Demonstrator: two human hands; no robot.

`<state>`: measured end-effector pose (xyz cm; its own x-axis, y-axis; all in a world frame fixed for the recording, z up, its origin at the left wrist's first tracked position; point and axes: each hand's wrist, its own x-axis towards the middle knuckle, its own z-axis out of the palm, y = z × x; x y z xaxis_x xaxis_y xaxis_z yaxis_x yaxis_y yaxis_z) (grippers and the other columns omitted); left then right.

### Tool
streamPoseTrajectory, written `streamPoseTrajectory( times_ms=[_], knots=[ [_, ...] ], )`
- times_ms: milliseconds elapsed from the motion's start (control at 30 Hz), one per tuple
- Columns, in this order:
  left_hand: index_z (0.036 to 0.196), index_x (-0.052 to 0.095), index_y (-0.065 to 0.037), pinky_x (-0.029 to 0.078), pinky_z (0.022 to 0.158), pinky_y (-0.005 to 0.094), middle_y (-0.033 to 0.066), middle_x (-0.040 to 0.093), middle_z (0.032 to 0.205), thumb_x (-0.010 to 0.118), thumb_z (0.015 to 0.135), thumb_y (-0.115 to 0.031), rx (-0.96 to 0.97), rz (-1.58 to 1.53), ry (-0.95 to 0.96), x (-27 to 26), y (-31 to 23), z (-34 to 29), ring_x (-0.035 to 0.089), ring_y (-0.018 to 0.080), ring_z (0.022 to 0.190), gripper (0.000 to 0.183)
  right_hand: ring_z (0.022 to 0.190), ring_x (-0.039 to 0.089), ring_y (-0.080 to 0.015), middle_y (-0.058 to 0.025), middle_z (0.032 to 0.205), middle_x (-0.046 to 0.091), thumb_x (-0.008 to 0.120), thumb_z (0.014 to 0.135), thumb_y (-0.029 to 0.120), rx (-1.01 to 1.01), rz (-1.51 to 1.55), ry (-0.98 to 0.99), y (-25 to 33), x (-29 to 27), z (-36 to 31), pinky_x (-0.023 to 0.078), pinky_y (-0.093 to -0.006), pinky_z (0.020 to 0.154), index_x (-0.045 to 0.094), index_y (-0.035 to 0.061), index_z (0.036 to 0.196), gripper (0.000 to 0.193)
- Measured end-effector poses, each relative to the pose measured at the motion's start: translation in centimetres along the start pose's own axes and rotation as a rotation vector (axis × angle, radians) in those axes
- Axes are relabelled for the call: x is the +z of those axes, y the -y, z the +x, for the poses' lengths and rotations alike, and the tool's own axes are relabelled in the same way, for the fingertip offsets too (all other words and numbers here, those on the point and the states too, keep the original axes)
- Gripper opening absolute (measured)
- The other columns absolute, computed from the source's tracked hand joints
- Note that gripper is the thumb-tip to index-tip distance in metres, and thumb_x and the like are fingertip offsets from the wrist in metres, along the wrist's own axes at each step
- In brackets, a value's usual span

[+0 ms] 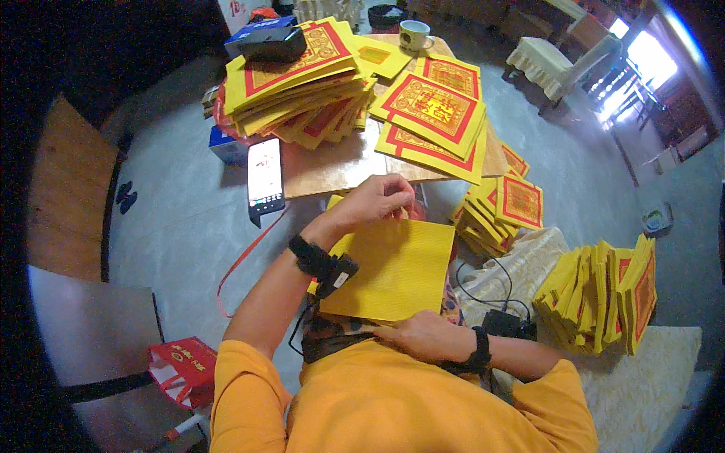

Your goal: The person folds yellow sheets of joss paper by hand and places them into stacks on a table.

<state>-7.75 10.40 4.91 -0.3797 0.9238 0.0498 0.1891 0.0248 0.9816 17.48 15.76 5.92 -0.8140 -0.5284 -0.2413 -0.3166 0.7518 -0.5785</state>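
A yellow square of paper [396,264] lies over my lap, its plain side up; I cannot tell whether it is one sheet or a stack. My left hand [381,198] is at its far edge, fingers curled and pinched together there. At the near edge, against my waist, my right hand [427,336] closes on the paper's border, with its fingertips partly hidden. Beyond the lap, printed yellow paper packets with red borders [434,109] overlap on the right of the wooden table [325,170].
A tall fanned pile of packets [294,90] stands on the table's left, a black case [272,45] on top. A lit phone [265,174] is at the table's edge, a mug [414,35] behind. More packets [596,294] stand at right; a red bag [183,370] lies lower left.
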Motion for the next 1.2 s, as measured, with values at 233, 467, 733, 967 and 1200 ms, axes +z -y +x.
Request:
streamPoseTrajectory(
  times_ms=[233, 467, 733, 967, 1200],
  knots=[
    [0.096, 0.062, 0.000, 0.051, 0.071, 0.0242, 0.0032, 0.065, 0.085, 0.064, 0.090, -0.012, -0.112, -0.123, -0.074, 1.2, -0.4, -5.7, 0.061, 0.0099, 0.075, 0.014, 0.067, 0.065, -0.0354, -0.0172, 0.074, 0.064, 0.061, 0.082, 0.017, 0.031, 0.015, 0.011, -0.7, -0.9, 0.7, 0.050, -0.0460, 0.055, 0.053, 0.0130, 0.127, 0.045],
    [0.110, 0.065, 0.001, 0.052, 0.076, 0.0250, 0.0070, 0.068, 0.091, 0.061, 0.093, -0.011, -0.005, 0.304, -0.056, 4.3, -0.9, -10.9, 0.066, 0.0123, 0.084, 0.022, 0.069, 0.065, -0.0374, -0.0193, 0.079, 0.066, 0.057, 0.089, 0.019, 0.075, 0.276, -0.031, -1.5, -1.6, 0.8, 0.051, -0.0471, 0.063, 0.058, 0.0145, 0.123, 0.034],
    [0.115, 0.059, 0.000, 0.052, 0.075, 0.0259, 0.0075, 0.069, 0.089, 0.059, 0.094, -0.010, -0.051, 0.265, -0.163, 6.0, 2.1, -12.3, 0.067, 0.0133, 0.082, 0.024, 0.074, 0.065, -0.0360, -0.0171, 0.081, 0.067, 0.057, 0.090, 0.023, 0.170, 0.258, -0.015, -1.3, -1.5, -2.7, 0.051, -0.0460, 0.066, 0.058, 0.0123, 0.122, 0.033],
    [0.115, 0.057, 0.000, 0.051, 0.074, 0.0260, 0.0063, 0.067, 0.086, 0.058, 0.094, -0.010, -0.021, 0.215, -0.162, 6.3, 3.7, -12.2, 0.065, 0.0125, 0.080, 0.023, 0.074, 0.065, -0.0370, -0.0162, 0.074, 0.066, 0.058, 0.090, 0.025, 0.513, 0.206, -0.091, 0.7, 0.0, -7.7, 0.051, -0.0474, 0.062, 0.058, 0.0108, 0.115, 0.029],
    [0.113, 0.059, 0.000, 0.051, 0.073, 0.0268, 0.0063, 0.067, 0.086, 0.059, 0.094, -0.011, -0.014, 0.268, -0.189, 6.4, 3.4, -12.3, 0.065, 0.0125, 0.079, 0.022, 0.069, 0.065, -0.0372, -0.0170, 0.072, 0.064, 0.053, 0.092, 0.026, 0.464, -0.030, 0.110, 1.4, 0.5, -7.8, 0.050, -0.0493, 0.056, 0.056, 0.0076, 0.107, 0.024]
  ],
)
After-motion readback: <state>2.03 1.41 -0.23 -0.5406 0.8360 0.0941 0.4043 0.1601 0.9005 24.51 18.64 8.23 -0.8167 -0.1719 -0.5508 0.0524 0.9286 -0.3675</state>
